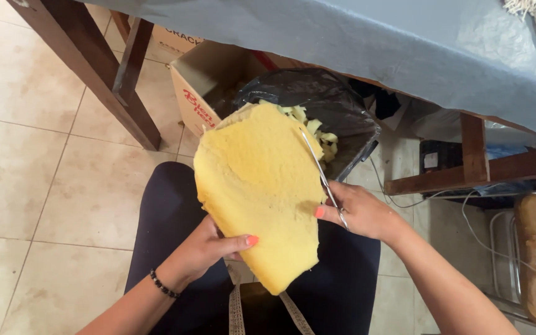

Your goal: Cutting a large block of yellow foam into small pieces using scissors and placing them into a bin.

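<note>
A thick yellow foam sheet (259, 186) is held up over my lap, tilted toward a bin. My left hand (209, 248) grips its lower left edge, thumb on the front face. My right hand (358, 211) holds metal scissors (317, 164), whose blades run along the foam's right edge. Beyond the foam stands a bin lined with a black bag (324, 99), with yellow foam scraps (324, 139) inside.
A cardboard box (203, 84) stands beside the bin under a table covered with a grey cloth (404, 43). Dark wooden table legs (103, 74) rise at the left. A measuring tape (237, 310) hangs over my lap. Clutter and cables lie at the right.
</note>
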